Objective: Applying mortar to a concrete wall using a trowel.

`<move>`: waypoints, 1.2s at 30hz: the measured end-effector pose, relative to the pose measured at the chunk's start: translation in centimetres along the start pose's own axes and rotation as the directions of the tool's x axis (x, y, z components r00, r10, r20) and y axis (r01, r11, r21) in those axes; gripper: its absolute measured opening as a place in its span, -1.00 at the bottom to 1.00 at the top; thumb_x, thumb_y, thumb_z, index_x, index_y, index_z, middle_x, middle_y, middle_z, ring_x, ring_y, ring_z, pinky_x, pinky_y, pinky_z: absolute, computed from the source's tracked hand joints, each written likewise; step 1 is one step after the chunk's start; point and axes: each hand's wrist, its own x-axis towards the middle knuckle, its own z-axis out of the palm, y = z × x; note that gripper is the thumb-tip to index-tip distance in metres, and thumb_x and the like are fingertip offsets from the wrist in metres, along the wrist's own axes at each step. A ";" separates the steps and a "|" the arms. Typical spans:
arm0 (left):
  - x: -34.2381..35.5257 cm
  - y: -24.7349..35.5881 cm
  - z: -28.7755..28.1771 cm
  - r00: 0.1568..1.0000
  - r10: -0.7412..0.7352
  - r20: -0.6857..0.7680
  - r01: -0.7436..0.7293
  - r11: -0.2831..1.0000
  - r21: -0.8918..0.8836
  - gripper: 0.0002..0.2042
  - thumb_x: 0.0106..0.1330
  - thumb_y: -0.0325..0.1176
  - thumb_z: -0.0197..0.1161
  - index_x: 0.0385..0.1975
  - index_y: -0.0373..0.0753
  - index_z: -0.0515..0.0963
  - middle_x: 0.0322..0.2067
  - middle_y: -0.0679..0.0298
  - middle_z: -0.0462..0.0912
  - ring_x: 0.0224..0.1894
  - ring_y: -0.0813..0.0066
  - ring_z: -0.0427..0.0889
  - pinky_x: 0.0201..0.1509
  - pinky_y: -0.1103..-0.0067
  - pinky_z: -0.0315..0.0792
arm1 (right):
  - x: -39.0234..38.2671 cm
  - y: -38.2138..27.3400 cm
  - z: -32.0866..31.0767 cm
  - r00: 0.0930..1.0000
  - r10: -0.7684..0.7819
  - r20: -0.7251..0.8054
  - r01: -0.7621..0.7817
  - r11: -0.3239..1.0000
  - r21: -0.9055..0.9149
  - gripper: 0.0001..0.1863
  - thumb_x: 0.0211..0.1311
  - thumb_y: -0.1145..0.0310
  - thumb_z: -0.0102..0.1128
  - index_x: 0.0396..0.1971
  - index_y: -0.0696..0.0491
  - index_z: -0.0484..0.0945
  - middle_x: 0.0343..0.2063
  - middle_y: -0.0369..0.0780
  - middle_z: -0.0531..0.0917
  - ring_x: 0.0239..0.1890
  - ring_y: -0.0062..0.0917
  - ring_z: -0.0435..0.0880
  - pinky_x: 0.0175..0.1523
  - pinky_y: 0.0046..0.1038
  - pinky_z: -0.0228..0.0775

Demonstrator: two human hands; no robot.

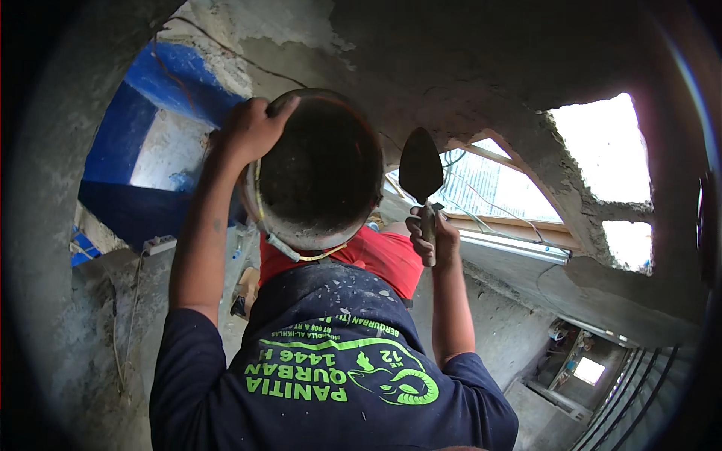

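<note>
My left hand point(254, 129) grips the upper left rim of a round, dark bucket point(320, 177), thumb over the edge. The bucket's mouth faces me, tilted, and its shadowed inside is too dark to make out. A thin handle with a pale grip piece point(283, 246) hangs along its lower left rim. To the right of the bucket, my right hand point(435, 233) is closed around the handle of a pointed trowel point(421, 167). The trowel's dark blade points upward, apart from the bucket.
A rough grey cement wall point(451, 60) rises ahead, with a loose cable point(233, 52) across it. Blue-painted surfaces point(120, 135) stand at the left. Bright openings point(605, 158) and a wooden frame point(519, 225) are at the right. Dark bars point(632, 398) fill the lower right.
</note>
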 end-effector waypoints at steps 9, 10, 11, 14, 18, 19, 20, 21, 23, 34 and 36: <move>-0.8 4.5 1.1 0.989 0.149 0.008 -0.150 0.987 0.060 -0.33 0.35 0.28 0.12 -0.28 -0.39 0.67 -0.30 -0.21 0.69 -0.11 -0.19 0.68 0.00 0.20 0.55 | 5.0 -7.9 14.5 0.999 -0.008 0.033 0.019 -0.659 -0.752 -0.65 0.18 0.28 0.37 -0.02 -0.01 0.67 -0.33 -0.07 0.73 -0.19 -0.15 0.73 -0.17 -0.21 0.56; -1.0 4.9 1.0 0.988 0.152 0.032 -0.154 0.987 0.051 -0.33 0.35 0.28 0.12 -0.27 -0.38 0.68 -0.29 -0.21 0.69 -0.10 -0.19 0.68 0.01 0.20 0.56 | 5.6 -7.6 16.7 0.998 0.032 0.060 0.062 -0.788 -0.612 -0.77 0.21 0.33 0.28 -0.12 -0.03 0.70 -0.36 -0.10 0.74 -0.22 -0.20 0.75 -0.17 -0.21 0.57; -1.3 5.7 1.0 0.990 0.137 0.040 -0.140 0.988 0.066 -0.34 0.35 0.28 0.13 -0.24 -0.37 0.67 -0.26 -0.21 0.69 -0.09 -0.19 0.68 0.01 0.20 0.56 | 6.4 -7.4 16.5 0.993 0.064 0.095 0.105 -0.845 -0.525 -0.82 0.19 0.36 0.25 -0.21 -0.02 0.71 -0.39 -0.12 0.75 -0.21 -0.23 0.76 -0.18 -0.23 0.58; -2.1 6.7 1.6 0.987 0.148 0.056 -0.152 0.986 0.073 -0.34 0.35 0.28 0.13 -0.22 -0.37 0.67 -0.23 -0.20 0.69 -0.07 -0.18 0.67 0.01 0.19 0.56 | 9.1 -6.0 17.7 0.990 0.106 0.090 0.133 -0.906 -0.401 -0.87 0.15 0.39 0.23 -0.34 -0.02 0.73 -0.40 -0.17 0.76 -0.19 -0.29 0.77 -0.17 -0.27 0.61; -2.9 7.1 1.5 0.990 0.132 0.044 -0.136 0.986 0.101 -0.34 0.35 0.28 0.14 -0.22 -0.36 0.67 -0.24 -0.19 0.69 -0.07 -0.19 0.67 0.02 0.18 0.56 | 10.9 -2.0 17.8 0.979 0.195 0.057 0.203 -0.941 -0.270 -0.89 0.05 0.37 0.27 -0.46 -0.04 0.76 -0.39 -0.20 0.79 -0.26 -0.37 0.82 -0.24 -0.35 0.65; -2.7 7.4 1.7 0.989 0.143 0.048 -0.147 0.984 0.099 -0.34 0.35 0.28 0.14 -0.22 -0.36 0.67 -0.24 -0.19 0.69 -0.07 -0.19 0.67 0.02 0.18 0.56 | 11.5 -1.0 14.5 0.943 0.287 0.168 0.322 -0.913 -0.249 -0.89 0.03 0.38 0.28 -0.46 -0.05 0.76 -0.39 -0.20 0.80 -0.27 -0.38 0.82 -0.26 -0.36 0.65; -2.6 7.1 1.9 0.987 0.155 0.043 -0.159 0.983 0.093 -0.34 0.35 0.28 0.14 -0.23 -0.36 0.68 -0.25 -0.19 0.69 -0.07 -0.19 0.67 0.02 0.18 0.56 | 11.3 -0.5 14.7 0.941 0.292 0.171 0.328 -0.911 -0.251 -0.89 0.03 0.38 0.28 -0.46 -0.05 0.76 -0.39 -0.20 0.80 -0.27 -0.38 0.82 -0.26 -0.36 0.65; -2.5 6.9 2.0 0.985 0.169 0.038 -0.171 0.981 0.087 -0.34 0.35 0.28 0.14 -0.24 -0.36 0.68 -0.25 -0.20 0.69 -0.08 -0.20 0.67 0.02 0.18 0.56 | 10.9 0.4 14.9 0.928 0.295 0.227 0.351 -0.898 -0.266 -0.89 0.04 0.37 0.28 -0.45 -0.05 0.77 -0.39 -0.19 0.79 -0.28 -0.37 0.82 -0.26 -0.36 0.65; -2.4 6.9 2.1 0.983 0.176 0.045 -0.180 0.980 0.085 -0.34 0.35 0.29 0.13 -0.24 -0.36 0.69 -0.25 -0.20 0.69 -0.08 -0.21 0.67 0.03 0.17 0.56 | 10.4 0.5 16.6 0.919 0.316 0.236 0.384 -0.853 -0.354 -0.85 0.08 0.34 0.24 -0.47 0.03 0.76 -0.44 -0.14 0.78 -0.30 -0.32 0.81 -0.25 -0.31 0.65; -2.1 8.4 0.3 0.983 0.097 0.158 -0.103 0.994 0.030 -0.22 0.36 0.38 0.00 -0.22 -0.42 0.68 -0.23 -0.26 0.68 -0.04 -0.22 0.67 0.06 0.17 0.54 | 10.4 -6.9 9.7 0.811 0.583 -0.043 -0.046 -0.010 -0.999 -0.65 0.42 0.18 0.10 -0.19 0.17 0.69 -0.60 -0.28 0.63 -0.63 -0.62 0.56 -0.56 -0.52 0.38; -1.8 8.3 0.5 0.979 0.076 0.188 -0.087 0.995 0.053 -0.19 0.36 0.39 -0.02 -0.19 -0.46 0.66 -0.20 -0.26 0.68 -0.01 -0.20 0.66 0.08 0.19 0.52 | 8.2 -6.9 7.1 0.875 0.484 -0.019 -0.133 0.202 -0.970 -0.62 0.41 0.14 0.15 -0.22 0.21 0.67 -0.60 -0.27 0.63 -0.65 -0.61 0.56 -0.58 -0.52 0.37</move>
